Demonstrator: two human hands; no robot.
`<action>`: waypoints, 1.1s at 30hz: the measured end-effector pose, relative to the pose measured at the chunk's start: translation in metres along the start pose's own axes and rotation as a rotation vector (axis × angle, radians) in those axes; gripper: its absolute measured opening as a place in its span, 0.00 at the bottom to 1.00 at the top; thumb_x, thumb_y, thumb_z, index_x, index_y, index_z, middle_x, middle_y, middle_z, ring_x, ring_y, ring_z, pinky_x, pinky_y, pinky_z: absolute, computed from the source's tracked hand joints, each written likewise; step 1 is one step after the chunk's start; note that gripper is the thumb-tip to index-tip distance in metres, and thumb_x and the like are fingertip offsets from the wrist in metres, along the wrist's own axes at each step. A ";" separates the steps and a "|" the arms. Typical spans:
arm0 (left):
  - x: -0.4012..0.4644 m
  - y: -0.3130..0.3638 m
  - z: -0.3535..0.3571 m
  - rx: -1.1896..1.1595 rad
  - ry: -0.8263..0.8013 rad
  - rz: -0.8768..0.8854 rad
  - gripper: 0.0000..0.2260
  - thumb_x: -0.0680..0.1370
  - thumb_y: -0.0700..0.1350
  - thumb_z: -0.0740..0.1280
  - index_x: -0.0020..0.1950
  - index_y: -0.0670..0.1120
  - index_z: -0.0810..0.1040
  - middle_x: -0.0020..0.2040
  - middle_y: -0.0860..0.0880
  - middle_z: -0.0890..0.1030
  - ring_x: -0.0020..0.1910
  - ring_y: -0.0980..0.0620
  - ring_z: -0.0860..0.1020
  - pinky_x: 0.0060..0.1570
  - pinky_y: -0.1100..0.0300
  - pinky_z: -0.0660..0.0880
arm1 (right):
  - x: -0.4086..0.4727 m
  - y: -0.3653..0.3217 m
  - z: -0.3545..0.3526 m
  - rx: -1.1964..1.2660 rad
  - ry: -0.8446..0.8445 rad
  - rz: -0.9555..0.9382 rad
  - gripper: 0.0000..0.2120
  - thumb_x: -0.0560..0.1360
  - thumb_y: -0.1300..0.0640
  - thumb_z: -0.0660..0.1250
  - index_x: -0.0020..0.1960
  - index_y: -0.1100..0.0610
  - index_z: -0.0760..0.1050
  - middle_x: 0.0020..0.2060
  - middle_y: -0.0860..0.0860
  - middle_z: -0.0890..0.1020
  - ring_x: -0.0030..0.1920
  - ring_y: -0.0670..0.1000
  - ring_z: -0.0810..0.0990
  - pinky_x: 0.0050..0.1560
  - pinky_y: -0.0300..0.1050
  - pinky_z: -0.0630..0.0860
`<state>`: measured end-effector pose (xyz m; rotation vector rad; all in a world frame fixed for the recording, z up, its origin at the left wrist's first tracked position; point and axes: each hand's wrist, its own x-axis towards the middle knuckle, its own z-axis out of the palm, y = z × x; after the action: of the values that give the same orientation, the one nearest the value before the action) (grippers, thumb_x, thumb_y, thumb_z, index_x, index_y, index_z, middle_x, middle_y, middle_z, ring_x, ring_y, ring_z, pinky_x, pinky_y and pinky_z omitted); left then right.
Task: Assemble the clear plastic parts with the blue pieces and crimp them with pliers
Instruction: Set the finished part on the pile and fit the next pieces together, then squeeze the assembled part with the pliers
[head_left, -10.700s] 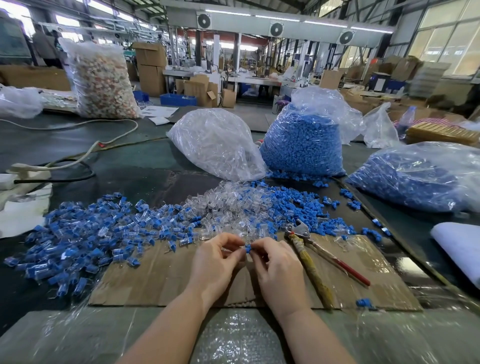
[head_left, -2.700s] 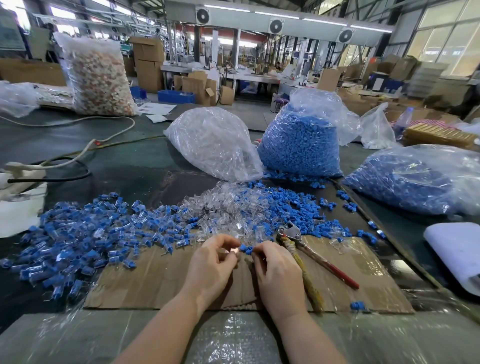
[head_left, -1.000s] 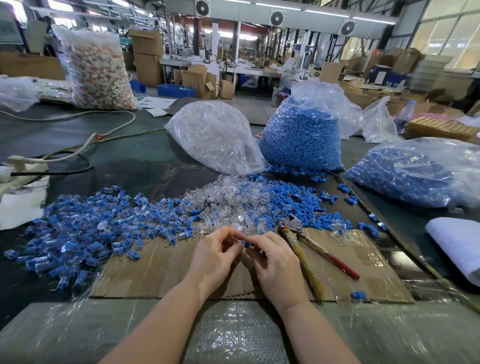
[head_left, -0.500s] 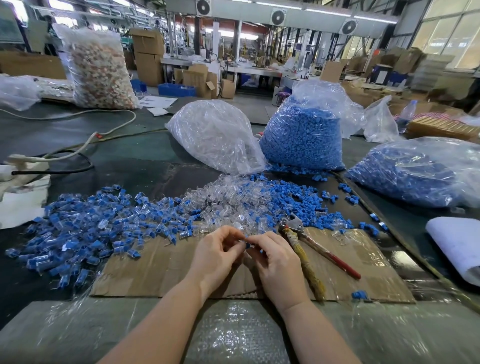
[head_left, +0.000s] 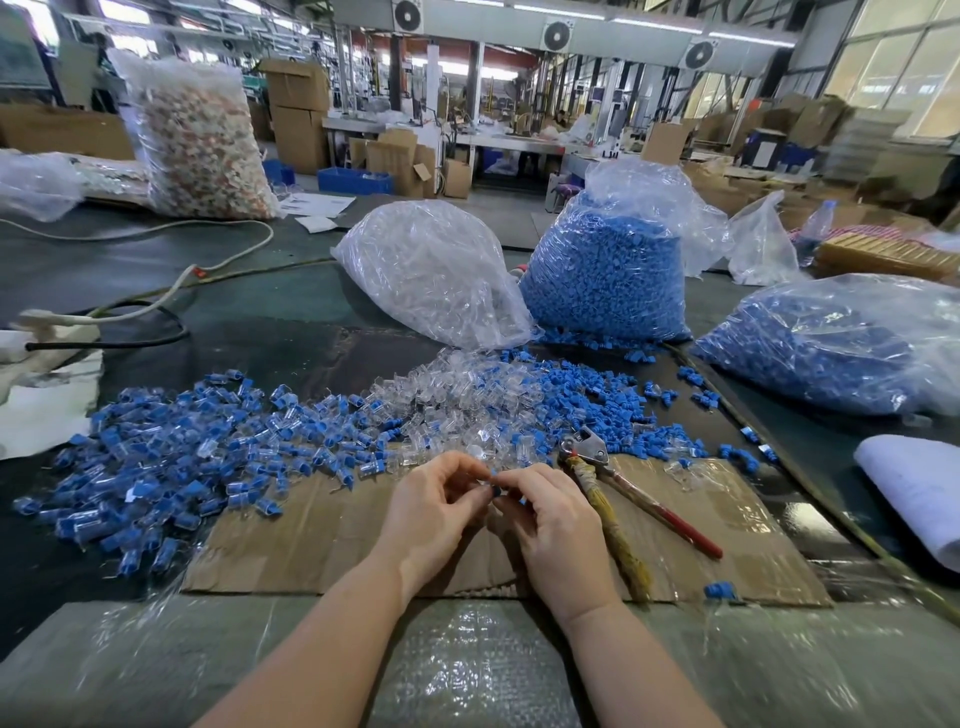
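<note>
My left hand (head_left: 434, 506) and my right hand (head_left: 553, 514) meet fingertip to fingertip over a cardboard sheet (head_left: 322, 535). Between them they pinch a small blue piece (head_left: 494, 488) together with a clear plastic part, mostly hidden by the fingers. Just beyond lie a heap of loose clear parts (head_left: 457, 395) and scattered blue pieces (head_left: 587, 400). A wide pile of joined blue-and-clear parts (head_left: 171, 462) spreads to the left. The pliers (head_left: 613, 488), with one wrapped handle and one red handle, lie on the cardboard beside my right hand.
Behind stand a bag of clear parts (head_left: 431, 275) and a bag of blue pieces (head_left: 608, 270); another blue-filled bag (head_left: 831, 343) lies right. Cables (head_left: 171, 291) cross the table at left. A white roll (head_left: 914, 488) sits at right. One blue piece (head_left: 719, 590) lies near the cardboard's corner.
Both hands stay over the cardboard with fingertips together, working the small parts; the fingers shift only slightly. The pliers have not moved.
</note>
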<state>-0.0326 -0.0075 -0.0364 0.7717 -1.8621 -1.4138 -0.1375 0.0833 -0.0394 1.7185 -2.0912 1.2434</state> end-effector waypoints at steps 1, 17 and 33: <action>0.000 0.000 0.000 -0.005 -0.001 0.004 0.07 0.73 0.34 0.69 0.43 0.46 0.78 0.36 0.47 0.81 0.35 0.57 0.79 0.39 0.66 0.76 | 0.000 0.000 0.000 0.007 -0.002 0.005 0.09 0.71 0.54 0.71 0.48 0.57 0.81 0.42 0.48 0.81 0.45 0.49 0.78 0.47 0.43 0.74; 0.003 -0.004 0.001 -0.190 0.021 -0.082 0.05 0.74 0.33 0.68 0.45 0.41 0.78 0.37 0.43 0.79 0.36 0.50 0.80 0.38 0.63 0.78 | 0.001 -0.002 -0.015 -0.241 0.148 0.228 0.15 0.72 0.56 0.71 0.58 0.58 0.77 0.52 0.52 0.80 0.54 0.53 0.77 0.58 0.50 0.70; 0.004 -0.005 -0.007 -0.403 0.018 -0.173 0.04 0.75 0.34 0.66 0.48 0.40 0.78 0.33 0.46 0.81 0.34 0.50 0.78 0.36 0.59 0.78 | 0.011 0.000 -0.057 -0.734 -0.362 0.489 0.17 0.81 0.45 0.49 0.57 0.56 0.68 0.55 0.55 0.74 0.55 0.54 0.72 0.53 0.45 0.71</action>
<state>-0.0292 -0.0163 -0.0396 0.7476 -1.4536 -1.8098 -0.1621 0.1135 0.0038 1.1843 -2.7868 0.1260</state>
